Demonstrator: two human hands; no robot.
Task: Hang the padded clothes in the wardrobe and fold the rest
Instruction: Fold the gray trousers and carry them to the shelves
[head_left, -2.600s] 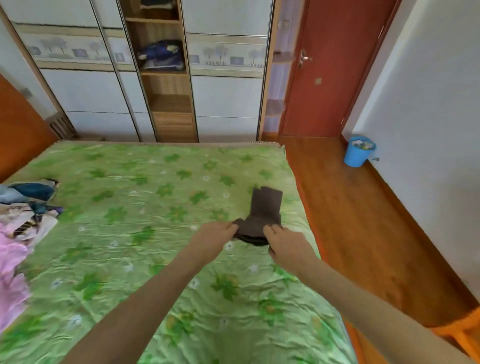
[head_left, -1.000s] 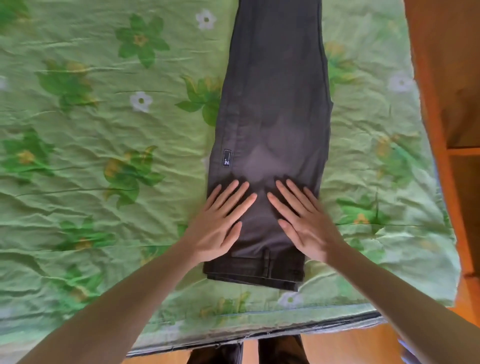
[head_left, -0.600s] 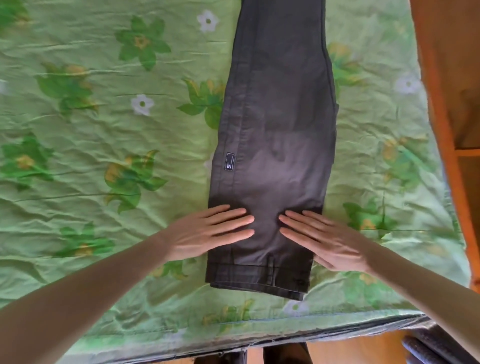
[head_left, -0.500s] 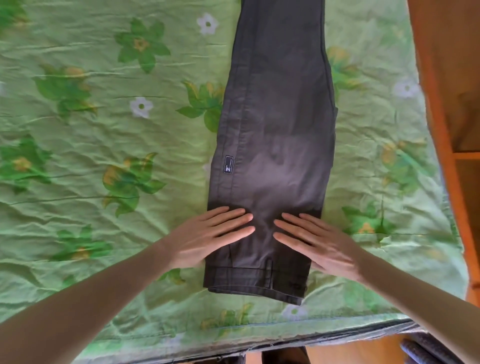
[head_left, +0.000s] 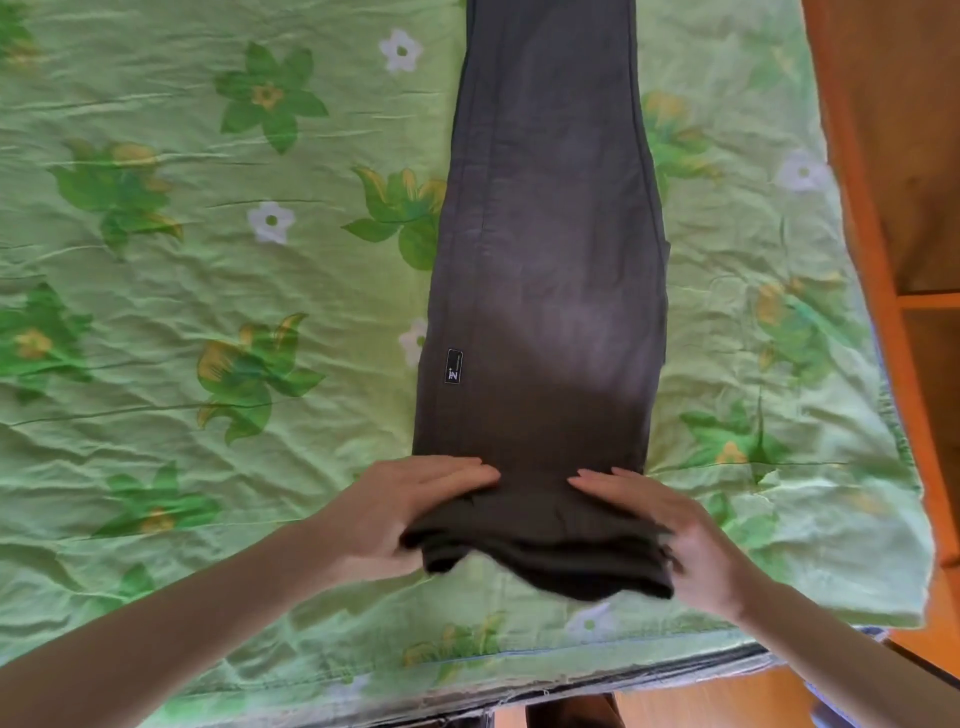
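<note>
Dark grey trousers (head_left: 550, 249), folded lengthwise, lie stretched away from me on the green flowered bedspread (head_left: 208, 312). A small black label shows near their left edge. The near waistband end is lifted off the bed and bunched. My left hand (head_left: 400, 514) grips that end from the left, fingers on top and thumb under the cloth. From the right, my right hand (head_left: 670, 530) holds the same end. The far end of the trousers runs out of the top of the view.
The bed's near edge (head_left: 519, 686) runs along the bottom of the view. Orange wooden floor (head_left: 909, 156) lies along the right side. A dark object shows at the bottom right corner.
Both hands lay flat on the trousers near the waistband half a second ago. Now they have taken hold of the waistband end and raised it off the bed.
</note>
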